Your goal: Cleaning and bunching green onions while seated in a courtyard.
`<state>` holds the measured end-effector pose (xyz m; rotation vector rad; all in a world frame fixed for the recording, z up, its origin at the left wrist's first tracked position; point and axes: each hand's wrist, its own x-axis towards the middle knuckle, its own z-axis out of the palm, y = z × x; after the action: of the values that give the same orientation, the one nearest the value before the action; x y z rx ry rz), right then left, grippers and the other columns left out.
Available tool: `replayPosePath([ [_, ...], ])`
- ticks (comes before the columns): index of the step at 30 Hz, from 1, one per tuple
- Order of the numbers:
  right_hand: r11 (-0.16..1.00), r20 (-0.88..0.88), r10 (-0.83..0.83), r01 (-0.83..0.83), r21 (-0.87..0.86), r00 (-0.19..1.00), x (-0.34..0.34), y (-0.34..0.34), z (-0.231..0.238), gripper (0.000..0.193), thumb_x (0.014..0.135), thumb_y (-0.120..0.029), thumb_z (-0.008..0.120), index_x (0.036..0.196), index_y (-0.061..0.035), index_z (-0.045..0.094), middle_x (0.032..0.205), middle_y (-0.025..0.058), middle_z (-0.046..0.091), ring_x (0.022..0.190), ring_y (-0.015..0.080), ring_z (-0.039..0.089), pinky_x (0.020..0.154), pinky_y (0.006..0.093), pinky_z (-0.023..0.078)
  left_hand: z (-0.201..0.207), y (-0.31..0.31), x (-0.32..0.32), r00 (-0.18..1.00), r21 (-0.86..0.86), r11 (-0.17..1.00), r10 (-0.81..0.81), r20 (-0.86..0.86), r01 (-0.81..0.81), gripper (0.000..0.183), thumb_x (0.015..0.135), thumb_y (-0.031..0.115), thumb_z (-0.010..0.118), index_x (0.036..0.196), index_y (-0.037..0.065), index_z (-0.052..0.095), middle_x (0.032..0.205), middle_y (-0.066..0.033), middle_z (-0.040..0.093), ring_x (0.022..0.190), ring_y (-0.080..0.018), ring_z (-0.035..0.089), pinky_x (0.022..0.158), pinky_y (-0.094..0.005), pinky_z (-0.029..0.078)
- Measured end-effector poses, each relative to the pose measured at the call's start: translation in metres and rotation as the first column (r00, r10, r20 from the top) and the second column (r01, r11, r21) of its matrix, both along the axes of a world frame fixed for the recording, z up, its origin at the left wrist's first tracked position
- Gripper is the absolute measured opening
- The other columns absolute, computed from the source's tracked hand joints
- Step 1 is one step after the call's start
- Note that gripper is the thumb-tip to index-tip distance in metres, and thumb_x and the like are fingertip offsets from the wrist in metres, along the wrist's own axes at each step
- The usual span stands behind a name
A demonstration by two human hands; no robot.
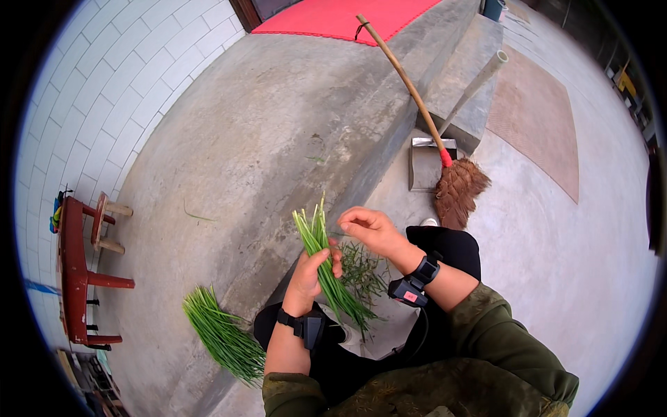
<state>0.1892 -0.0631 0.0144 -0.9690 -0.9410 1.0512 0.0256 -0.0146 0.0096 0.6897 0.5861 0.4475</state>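
My left hand [306,275] is wrapped round the middle of a bunch of green chives [316,233]. The pale cut ends point up and away from me, while the leaf tips hang down between my knees. Close to the right of those ends is my right hand [375,229], its thumb and fingers pinched together. Whatever the pinch holds, if anything, is too small to make out. A larger pile of chives [219,337] lies on the concrete step by my left knee. Thin green and brownish trimmings [363,272] are scattered on the ground below my hands.
Ahead to the right, a broom [461,186] leans on the step edge beside a long-handled dustpan [422,167]. A red bench [75,267] and a small wooden stool [104,222] stand by the white tiled wall [118,76]. A red mat [333,17] lies farther off.
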Motion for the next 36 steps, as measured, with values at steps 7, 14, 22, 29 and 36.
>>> replayPosePath([
  [7, 0.998, 0.004, -0.068, 0.068, -0.011, 0.998, 0.02, -0.004, 0.014, 0.009, 0.076, -0.01, 0.053, 0.08, -0.0024, 0.055, 0.075, -0.0022, 0.051, 0.069, 0.0045, 0.046, 0.061, 0.0186, 0.037, 0.005, 0.0, -0.001, 1.0, 0.001, 1.0, -0.027, -0.001, 0.027, 0.021, 0.076, 0.016, 0.049, 0.091, 0.002, 0.045, 0.073, -0.0073, 0.048, 0.056, -0.0155, 0.046, 0.05, -0.0271, 0.039],
  [14, 0.987, -0.218, -0.14, 0.118, -0.111, 0.966, 0.036, -0.003, 0.016, 0.011, 0.077, -0.014, 0.052, 0.078, -0.0029, 0.055, 0.073, -0.0003, 0.054, 0.067, 0.0066, 0.049, 0.061, 0.0194, 0.038, 0.002, 0.0, -0.001, 0.997, 0.102, 0.995, -0.011, -0.076, 0.019, 0.017, 0.075, 0.014, 0.052, 0.088, 0.002, 0.048, 0.075, -0.0063, 0.051, 0.058, -0.0155, 0.049, 0.05, -0.0276, 0.041],
  [22, 0.992, 0.033, -0.112, 0.113, -0.052, 0.993, 0.019, 0.002, 0.005, 0.015, 0.08, -0.017, 0.048, 0.076, -0.0039, 0.053, 0.081, 0.0007, 0.052, 0.066, 0.0064, 0.048, 0.06, 0.019, 0.038, 0.002, -0.002, 0.001, 0.992, 0.143, 0.989, -0.006, -0.125, 0.024, 0.018, 0.074, 0.013, 0.056, 0.087, 0.001, 0.051, 0.075, -0.005, 0.052, 0.061, -0.0137, 0.05, 0.053, -0.0266, 0.042],
  [29, 0.995, 0.316, -0.076, 0.05, 0.089, 0.946, 0.009, 0.004, -0.006, 0.014, 0.078, -0.011, 0.05, 0.086, -0.0002, 0.049, 0.074, 0.003, 0.049, 0.063, 0.0072, 0.044, 0.054, 0.0186, 0.036, 0.002, -0.003, 0.003, 0.986, 0.203, 0.979, 0.038, -0.164, -0.004, 0.017, 0.074, 0.012, 0.056, 0.087, 0.001, 0.051, 0.074, -0.0054, 0.052, 0.058, -0.0143, 0.051, 0.051, -0.0264, 0.043],
  [36, 0.987, 0.207, -0.142, 0.155, -0.044, 0.968, 0.008, 0.0, 0.01, 0.019, 0.079, -0.015, 0.049, 0.092, -0.0003, 0.05, 0.088, 0.0039, 0.047, 0.07, 0.0078, 0.045, 0.062, 0.021, 0.039, 0.008, -0.004, 0.002, 0.991, 0.223, 0.973, -0.025, -0.131, 0.054, 0.018, 0.076, 0.014, 0.054, 0.088, 0.001, 0.05, 0.073, -0.0043, 0.051, 0.058, -0.0121, 0.048, 0.05, -0.0235, 0.039],
])
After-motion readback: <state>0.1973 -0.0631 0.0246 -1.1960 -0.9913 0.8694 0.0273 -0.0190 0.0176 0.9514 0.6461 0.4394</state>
